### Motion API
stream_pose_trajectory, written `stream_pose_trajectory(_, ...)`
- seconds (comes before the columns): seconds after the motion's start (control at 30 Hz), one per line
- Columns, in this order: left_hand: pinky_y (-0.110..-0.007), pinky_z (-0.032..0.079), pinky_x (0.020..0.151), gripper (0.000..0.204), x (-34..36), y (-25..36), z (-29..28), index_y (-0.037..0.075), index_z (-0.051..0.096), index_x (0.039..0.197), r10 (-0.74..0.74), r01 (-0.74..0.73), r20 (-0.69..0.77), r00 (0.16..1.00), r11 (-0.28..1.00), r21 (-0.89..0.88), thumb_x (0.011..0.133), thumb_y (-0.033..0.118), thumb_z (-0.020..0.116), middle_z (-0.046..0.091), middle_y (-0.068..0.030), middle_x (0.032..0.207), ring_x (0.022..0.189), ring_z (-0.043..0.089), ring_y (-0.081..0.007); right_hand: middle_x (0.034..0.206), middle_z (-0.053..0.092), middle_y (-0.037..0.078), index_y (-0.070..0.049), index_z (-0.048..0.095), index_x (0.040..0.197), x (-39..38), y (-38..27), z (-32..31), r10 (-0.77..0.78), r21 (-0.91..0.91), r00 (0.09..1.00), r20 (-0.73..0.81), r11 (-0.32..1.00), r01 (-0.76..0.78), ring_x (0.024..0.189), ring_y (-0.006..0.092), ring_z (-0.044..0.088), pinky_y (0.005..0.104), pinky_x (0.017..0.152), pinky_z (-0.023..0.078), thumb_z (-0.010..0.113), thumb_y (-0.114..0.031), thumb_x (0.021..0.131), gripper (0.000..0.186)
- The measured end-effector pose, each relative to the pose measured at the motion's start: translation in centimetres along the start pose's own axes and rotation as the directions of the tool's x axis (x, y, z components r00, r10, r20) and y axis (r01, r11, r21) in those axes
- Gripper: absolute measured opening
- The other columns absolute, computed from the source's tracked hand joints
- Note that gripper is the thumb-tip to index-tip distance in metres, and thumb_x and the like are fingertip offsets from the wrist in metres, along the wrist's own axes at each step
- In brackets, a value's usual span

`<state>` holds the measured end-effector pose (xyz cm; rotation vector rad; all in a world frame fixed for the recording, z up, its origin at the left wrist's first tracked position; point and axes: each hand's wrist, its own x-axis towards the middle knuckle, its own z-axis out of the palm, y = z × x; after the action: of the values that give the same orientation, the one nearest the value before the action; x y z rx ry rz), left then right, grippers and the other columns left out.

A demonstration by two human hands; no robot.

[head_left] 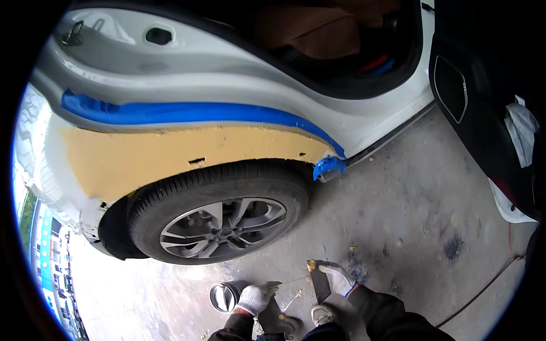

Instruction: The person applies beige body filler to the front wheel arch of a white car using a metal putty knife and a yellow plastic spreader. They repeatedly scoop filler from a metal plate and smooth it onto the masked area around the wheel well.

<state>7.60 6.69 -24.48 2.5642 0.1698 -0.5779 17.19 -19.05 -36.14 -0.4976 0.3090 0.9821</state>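
Note:
My white-gloved left hand (255, 297), at the bottom middle, is closed on a dark flat plate (275, 318) with a bit of beige paste on it. A silvery round can (224, 298) is just left of it. My gloved right hand (335, 277) grips a dark flat scraper (318, 287) with beige paste at its upper end. Above my hands is a white car body (378, 131) with a wide band of beige filler (148, 153) over the rear wheel arch. Blue tape (193, 111) runs along the upper edge of the filler.
The rear wheel (222, 227) stands on a concrete floor (409, 238). An open dark door (478, 131) is at the right with white covering (520, 128) on it. A reddish cable (478, 290) lies at the lower right. My shoe (323, 314) shows below my hands.

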Motion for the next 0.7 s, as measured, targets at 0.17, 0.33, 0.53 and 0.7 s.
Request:
stream_pose_trajectory(0.17,-0.046,0.052,0.065,0.036,0.8,2.7,-1.1,0.013,0.067,0.115,-0.036,0.030,0.036,0.999,0.989,0.145,0.096,0.040,0.054,0.067,-0.0188,0.077,0.075,0.066,-0.0387,0.121,0.063,0.020,0.003,0.053,0.131,-0.5,-1.1,5.3,0.007,0.085,0.982,0.187,0.996,-0.023,0.108,0.0353,0.064,0.0429,0.097,0.052,0.054,-0.015,0.098,0.038)
stream_pose_trajectory(0.33,-0.051,0.052,0.071,0.033,1.8,3.0,-0.8,0.013,0.069,0.106,-0.054,0.044,0.028,0.998,0.965,0.260,0.094,0.038,0.052,0.069,-0.0208,0.085,0.080,0.067,-0.0396,0.126,0.059,0.023,0.003,0.049,0.134,-0.9,-0.8,10.1,-0.033,0.238,0.926,0.375,0.969,-0.062,0.112,0.0398,0.062,0.0470,0.098,0.051,0.055,-0.017,0.098,0.042)
stream_pose_trajectory(0.53,-0.044,0.053,0.078,0.032,7.0,4.6,-1.3,0.008,0.072,0.102,0.041,-0.036,-0.246,0.968,0.999,0.021,0.089,0.035,0.059,0.070,-0.0198,0.094,0.089,0.067,-0.0371,0.123,0.059,0.021,-0.004,0.060,0.117,-5.7,-3.6,13.1,-0.168,0.357,0.946,0.277,0.932,0.061,0.106,0.0355,0.060,0.0456,0.086,0.053,0.051,-0.028,0.100,0.030)
stream_pose_trajectory(0.7,-0.036,0.053,0.072,0.035,11.7,5.7,-3.5,0.006,0.074,0.101,-0.131,0.064,-0.182,0.975,0.939,-0.337,0.086,0.038,0.067,0.071,-0.0172,0.086,0.079,0.070,-0.0295,0.115,0.064,0.012,-0.008,0.060,0.119,-10.0,-6.6,7.9,-0.342,0.503,0.919,0.196,0.839,0.205,0.100,0.0271,0.065,0.0443,0.082,0.055,0.050,-0.030,0.101,0.031)
